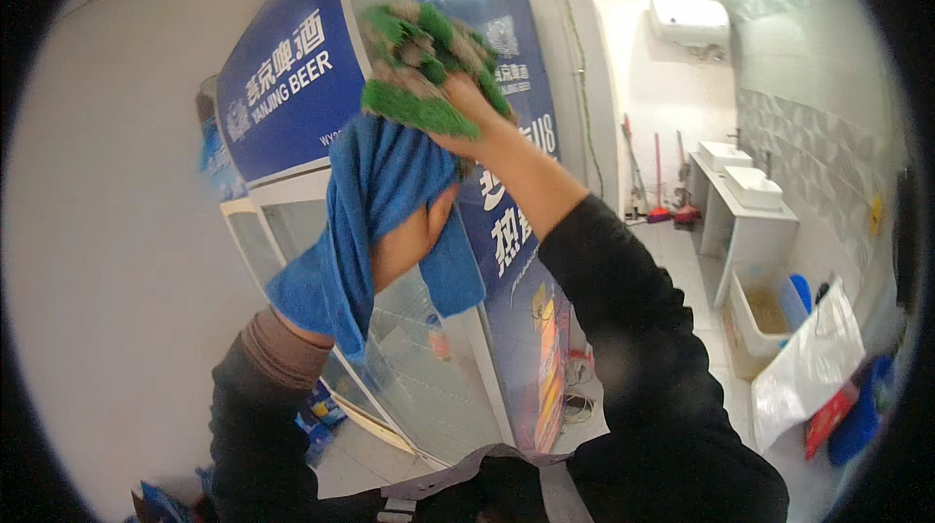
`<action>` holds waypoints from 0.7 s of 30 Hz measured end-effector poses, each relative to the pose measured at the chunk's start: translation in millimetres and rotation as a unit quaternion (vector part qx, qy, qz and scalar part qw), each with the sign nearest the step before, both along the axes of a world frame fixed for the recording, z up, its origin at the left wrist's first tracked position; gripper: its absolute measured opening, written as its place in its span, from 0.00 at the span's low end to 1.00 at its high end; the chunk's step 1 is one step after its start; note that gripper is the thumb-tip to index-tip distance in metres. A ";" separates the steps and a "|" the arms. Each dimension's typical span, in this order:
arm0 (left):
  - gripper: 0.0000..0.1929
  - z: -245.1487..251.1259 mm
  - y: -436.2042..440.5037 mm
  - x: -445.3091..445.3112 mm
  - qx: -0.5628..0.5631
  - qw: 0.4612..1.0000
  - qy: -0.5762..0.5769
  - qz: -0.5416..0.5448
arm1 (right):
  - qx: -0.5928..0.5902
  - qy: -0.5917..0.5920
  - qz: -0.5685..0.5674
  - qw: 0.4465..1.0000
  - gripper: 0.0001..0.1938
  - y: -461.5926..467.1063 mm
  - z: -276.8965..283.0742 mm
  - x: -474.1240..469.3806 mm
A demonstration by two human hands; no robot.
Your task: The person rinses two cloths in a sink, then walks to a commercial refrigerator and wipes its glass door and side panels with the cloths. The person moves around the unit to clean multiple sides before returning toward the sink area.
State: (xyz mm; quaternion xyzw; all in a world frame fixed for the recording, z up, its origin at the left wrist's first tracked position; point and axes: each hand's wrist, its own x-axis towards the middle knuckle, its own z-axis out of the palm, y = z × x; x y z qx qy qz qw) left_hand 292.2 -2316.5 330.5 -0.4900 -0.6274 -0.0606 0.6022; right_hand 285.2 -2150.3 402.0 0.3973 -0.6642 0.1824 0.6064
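My right hand (467, 114) is raised at the upper front corner of a blue-and-white upright display fridge (292, 63), with a green and brown shaggy cloth (424, 107) bunched at its fingers. Just below, my left hand (431, 220) is raised too, mostly hidden by a blue cloth (380, 172). That cloth drapes over the hand and forearm and hangs down in front of the fridge's glass door (431, 355). The left fingers are largely covered, so their grip does not show. A bottle (438, 337) appears behind the glass.
A pale wall (124, 231) stands left of the fridge. At right, white basins (752, 187) sit on a counter, with a plastic bin (760, 304) and a silvery bag (811, 362) nearer. Brooms (657, 180) lean at the back wall under a water heater (690, 19). Cables (579, 406) lie by the fridge.
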 end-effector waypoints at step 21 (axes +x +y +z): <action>0.19 28.6 22.5 25.1 -0.058 0.991 -0.027 0.119 | -0.165 0.092 -0.189 0.964 0.27 -17.4 123.7 -8.3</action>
